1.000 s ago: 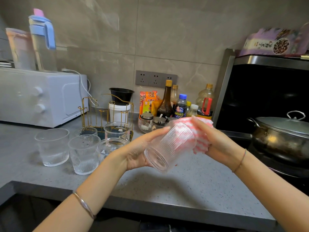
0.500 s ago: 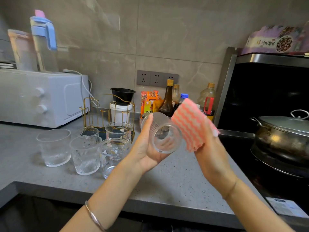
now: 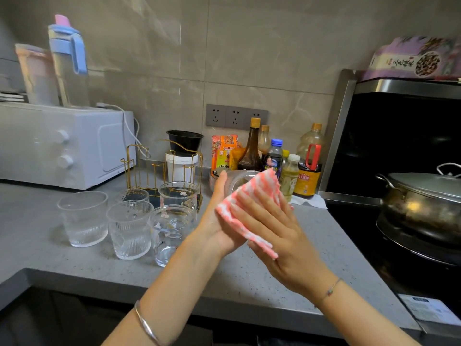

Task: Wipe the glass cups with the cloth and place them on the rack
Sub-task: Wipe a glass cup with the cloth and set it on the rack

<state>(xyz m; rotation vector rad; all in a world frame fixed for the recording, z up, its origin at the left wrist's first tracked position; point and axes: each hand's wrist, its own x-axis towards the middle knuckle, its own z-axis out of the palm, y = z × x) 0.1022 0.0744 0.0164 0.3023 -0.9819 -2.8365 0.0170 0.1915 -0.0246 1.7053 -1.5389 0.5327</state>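
The left hand [image 3: 219, 221] holds the glass cup [image 3: 240, 177] in its grip, the right hand [image 3: 282, 236] presses the cloth [image 3: 252, 196] on it flat-fingered, and the rack [image 3: 154, 166] lies leftward, nearer the holding hand.

Glass cup [image 3: 240, 177], right of the rack [image 3: 162, 168], is mostly covered. The cloth [image 3: 262, 186] and right hand [image 3: 282, 233] lie over it, and I only get a bit of wall at the top. Left hand [image 3: 219, 211]: fingers are behind the cup, can't see them. Hands + cloth are smeared by blur.

Small cup [image 3: 134, 196] at the rack's near side is half hidden by the front cups [image 3: 129, 228]. Left of the rack the microwave [image 3: 69, 146] runs off the frame edge. Far right of the rack the pot [image 3: 424, 196] is cut too. Labels on the bottles [image 3: 274, 158] right of the rack are too small to read, and the box [image 3: 419, 58] up high is blurred.
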